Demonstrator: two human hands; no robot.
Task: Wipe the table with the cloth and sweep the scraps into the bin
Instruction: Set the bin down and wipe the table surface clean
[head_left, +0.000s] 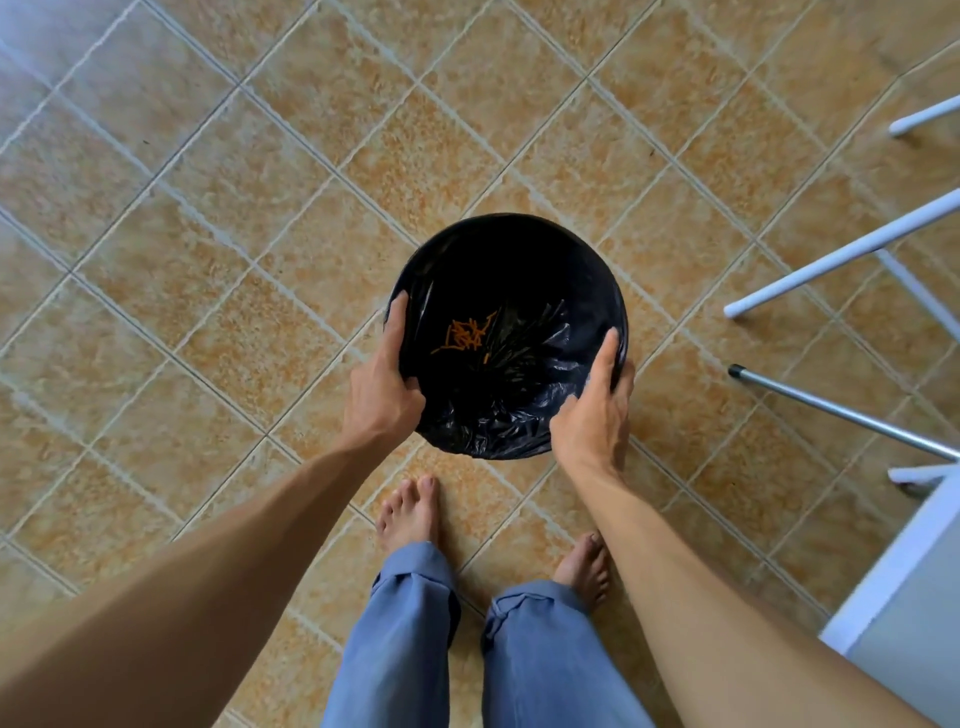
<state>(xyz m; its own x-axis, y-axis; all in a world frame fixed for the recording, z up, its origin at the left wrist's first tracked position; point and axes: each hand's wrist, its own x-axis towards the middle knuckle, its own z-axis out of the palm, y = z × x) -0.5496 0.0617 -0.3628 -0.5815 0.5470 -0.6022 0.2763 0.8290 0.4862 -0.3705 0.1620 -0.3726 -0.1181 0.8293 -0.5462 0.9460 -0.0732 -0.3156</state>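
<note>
Bare beige mottled ceramic floor tiles (156, 291) across the whole left side, nothing lying on them. Then the left hand (382, 387), thumb hooked over the near-left rim, fingers wrapped down the outside, clamped on the round bin lined with a crinkled black plastic bag (506, 234). Standing on the floor just ahead of two bare feet and blue denim trouser legs (410, 649). Inside the liner, left of centre, a small heap of thin orange scraps (465, 335) lying at the bottom. On the near-right rim, the right hand (595, 410), thumb inside the edge, fingers curled round the outside, likewise gripping the bin. Further right, slanted white metal furniture legs (831, 260) and a grey metal tube with a black end cap (831, 410), well apart from the bin. At the lower right corner, only the edge of a white tabletop (904, 571); too little of it showing to judge how clean. No cloth anywhere in view. Judging by the scraps already in the liner, sweeping seemingly done, at least in part; wiping impossible to confirm either way. Probably left: setting the bin in its place, then checking the table.
</note>
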